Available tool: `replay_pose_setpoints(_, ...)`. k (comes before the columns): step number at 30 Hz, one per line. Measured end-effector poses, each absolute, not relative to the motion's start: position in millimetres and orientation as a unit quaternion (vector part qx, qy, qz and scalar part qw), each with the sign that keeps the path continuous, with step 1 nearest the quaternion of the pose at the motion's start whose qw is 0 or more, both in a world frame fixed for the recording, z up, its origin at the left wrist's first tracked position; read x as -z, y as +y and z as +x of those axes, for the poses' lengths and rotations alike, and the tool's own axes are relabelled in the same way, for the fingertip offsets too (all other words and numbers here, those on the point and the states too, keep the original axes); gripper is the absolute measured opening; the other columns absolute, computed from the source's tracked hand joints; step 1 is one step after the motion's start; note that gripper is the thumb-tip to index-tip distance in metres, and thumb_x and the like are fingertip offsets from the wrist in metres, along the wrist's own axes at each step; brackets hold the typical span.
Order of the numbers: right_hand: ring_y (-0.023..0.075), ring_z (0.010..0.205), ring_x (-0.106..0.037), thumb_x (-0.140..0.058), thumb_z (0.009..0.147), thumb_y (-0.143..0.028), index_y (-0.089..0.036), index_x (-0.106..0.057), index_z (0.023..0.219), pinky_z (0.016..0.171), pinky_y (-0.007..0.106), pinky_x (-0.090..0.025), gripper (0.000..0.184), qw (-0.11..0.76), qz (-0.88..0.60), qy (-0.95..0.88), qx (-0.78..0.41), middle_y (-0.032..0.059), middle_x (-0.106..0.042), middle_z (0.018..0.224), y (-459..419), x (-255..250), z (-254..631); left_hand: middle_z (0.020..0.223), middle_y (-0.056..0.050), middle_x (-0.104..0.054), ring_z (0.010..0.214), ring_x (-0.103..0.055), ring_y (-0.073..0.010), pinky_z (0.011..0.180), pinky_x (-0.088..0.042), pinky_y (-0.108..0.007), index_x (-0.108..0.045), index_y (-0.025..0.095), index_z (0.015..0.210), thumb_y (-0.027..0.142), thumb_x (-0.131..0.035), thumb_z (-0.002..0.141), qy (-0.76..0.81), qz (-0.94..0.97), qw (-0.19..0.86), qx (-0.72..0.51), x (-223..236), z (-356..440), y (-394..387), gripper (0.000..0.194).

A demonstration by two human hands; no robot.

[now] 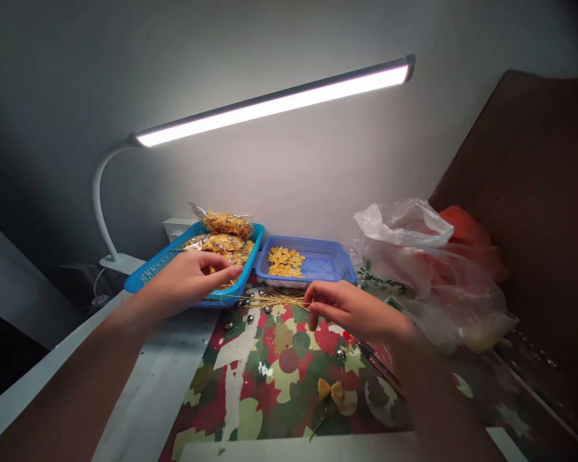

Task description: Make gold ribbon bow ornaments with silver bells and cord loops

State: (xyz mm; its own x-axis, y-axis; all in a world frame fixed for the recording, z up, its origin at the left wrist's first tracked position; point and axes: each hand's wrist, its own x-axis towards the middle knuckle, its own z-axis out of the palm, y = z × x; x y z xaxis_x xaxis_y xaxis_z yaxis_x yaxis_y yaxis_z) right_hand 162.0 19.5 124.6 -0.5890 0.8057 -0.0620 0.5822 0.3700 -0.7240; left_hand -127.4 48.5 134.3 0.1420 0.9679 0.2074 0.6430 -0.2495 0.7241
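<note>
My left hand [190, 279] hovers over the near side of a bright blue basket [151, 273], thumb and fingers drawn together; anything between them is hidden. Inside that basket are clear bags of yellow and gold pieces [224, 223]. My right hand [341, 305] is closed in a pinch beside a loose pile of thin gold wires [279, 297], with a wire end at its fingertips. Behind the pile stands a violet-blue basket [334, 260] with small yellow bows [286, 262] in its left half. A yellow bow with a stem [331, 390] lies nearer to me.
Silver beads [250, 318] are scattered on the patterned table cover [289, 362]. A dark slim tool [378, 364] lies by my right forearm. Plastic bags [428, 276] and a cardboard box [534, 173] stand at right. A lit lamp [274, 106] hangs overhead.
</note>
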Motion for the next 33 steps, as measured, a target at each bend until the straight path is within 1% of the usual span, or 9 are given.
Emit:
replay_pose_setpoints(5, 0.0112, 0.063, -0.052, -0.048, 0.096, -0.019, -0.022, -0.057, 0.089, 0.057, 0.024, -0.037, 0.011, 0.17, -0.447, -0.817, -0.321, -0.0031, -0.076, 0.087, 11.4, -129.2, 166.9, 0.056, 0.0, -0.054, 0.051, -0.045, -0.014, 0.046, -0.03, -0.026, -0.064, 0.02, 0.057, 0.057, -0.064, 0.077, 0.574, 0.77, 0.198, -0.199, -128.5, -129.1, 48.9, 0.042)
replay_pose_setpoints(8, 0.0107, 0.063, -0.053, -0.054, 0.094, -0.021, -0.022, -0.061, 0.084, 0.057, 0.024, -0.039, 0.012, 0.202, -0.444, -0.823, -0.292, -0.003, -0.074, 0.083, 9.4, -131.3, 167.5, 0.071, -0.003, -0.066, 0.06, -0.055, -0.0184, 0.053, -0.041, -0.028, -0.073, 0.022, 0.072, 0.062, -0.059, 0.081, 0.55, 0.792, 0.189, -0.189, -131.1, -125.9, 44.3, 0.043)
replay_pose_setpoints(11, 0.0118, 0.07, -0.059, -0.061, 0.092, -0.022, -0.021, -0.066, 0.082, 0.065, 0.025, -0.044, 0.011, 0.251, -0.413, -0.833, -0.271, -0.0019, -0.071, 0.08, 8.0, -132.8, 165.4, 0.11, -0.006, -0.071, 0.1, -0.063, -0.0285, 0.084, -0.05, -0.039, -0.077, 0.027, 0.089, 0.063, -0.059, 0.082, 0.505, 0.803, 0.142, -0.284, -135.1, -113.9, 30.6, 0.04)
replay_pose_setpoints(14, 0.0144, 0.082, -0.061, -0.066, 0.09, -0.02, -0.021, -0.068, 0.082, 0.076, 0.028, -0.046, 0.009, 0.289, -0.38, -0.85, -0.224, -0.0007, -0.072, 0.085, 5.6, -133.3, 161.4, 0.126, -0.005, -0.066, 0.123, -0.053, -0.0318, 0.106, -0.04, -0.05, -0.074, 0.029, 0.1, 0.056, -0.06, 0.087, 0.477, 0.782, 0.099, -0.389, -133.2, -93.6, 12.0, 0.033)
replay_pose_setpoints(18, 0.0156, 0.086, -0.057, -0.067, 0.09, -0.021, -0.021, -0.069, 0.081, 0.082, 0.032, -0.044, 0.01, 0.307, -0.352, -0.87, -0.16, -0.0001, -0.07, 0.088, 2.3, -131.4, 154.3, 0.135, -0.004, -0.06, 0.128, -0.05, -0.0305, 0.109, -0.038, -0.055, -0.073, 0.033, 0.105, 0.053, -0.056, 0.092, 0.415, 0.829, 0.199, -0.317, -118.8, -66.9, -1.2, 0.029)
replay_pose_setpoints(21, 0.0155, 0.086, -0.056, -0.068, 0.09, -0.02, -0.021, -0.069, 0.08, 0.082, 0.032, -0.043, 0.01, 0.31, -0.354, -0.871, -0.144, -0.0003, -0.068, 0.086, 2.8, -128.7, 150.4, 0.137, -0.003, -0.057, 0.131, -0.046, -0.0297, 0.111, -0.037, -0.054, -0.074, 0.03, 0.089, 0.053, -0.049, 0.096, 0.395, 0.831, 0.273, -0.282, -108.1, -57.9, 3.5, 0.035)
replay_pose_setpoints(25, 0.0157, 0.084, -0.054, -0.068, 0.089, -0.017, -0.021, -0.068, 0.077, 0.082, 0.033, -0.042, 0.012, 0.322, -0.37, -0.862, -0.124, -0.0012, -0.067, 0.084, 8.0, -128.0, 153.0, 0.137, -0.002, -0.055, 0.131, -0.045, -0.0293, 0.114, -0.034, -0.052, -0.072, 0.026, 0.075, 0.053, -0.048, 0.096, 0.393, 0.827, 0.292, -0.276, -102.5, -64.0, 20.4, 0.041)
replay_pose_setpoints(29, 0.0178, 0.088, -0.056, -0.067, 0.088, -0.016, -0.021, -0.069, 0.076, 0.083, 0.035, -0.042, 0.013, 0.37, -0.405, -0.832, -0.079, 0.0001, -0.066, 0.087, 15.4, -132.6, 166.8, 0.144, -0.002, -0.052, 0.133, -0.044, -0.0297, 0.111, -0.039, -0.047, -0.07, 0.024, 0.073, 0.055, -0.049, 0.095, 0.388, 0.846, 0.312, -0.192, -103.2, -78.1, 35.4, 0.044)
replay_pose_setpoints(33, 0.0204, 0.092, -0.059, -0.067, 0.085, -0.017, -0.021, -0.07, 0.076, 0.087, 0.037, -0.044, 0.01, 0.473, -0.442, -0.762, 0.016, 0.0023, -0.065, 0.09, 20.3, -138.0, 185.5, 0.144, -0.003, -0.053, 0.125, -0.053, -0.0267, 0.099, -0.049, -0.035, -0.074, 0.024, 0.08, 0.052, -0.049, 0.096, 0.387, 0.838, 0.378, -0.073, -104.1, -86.0, 42.0, 0.042)
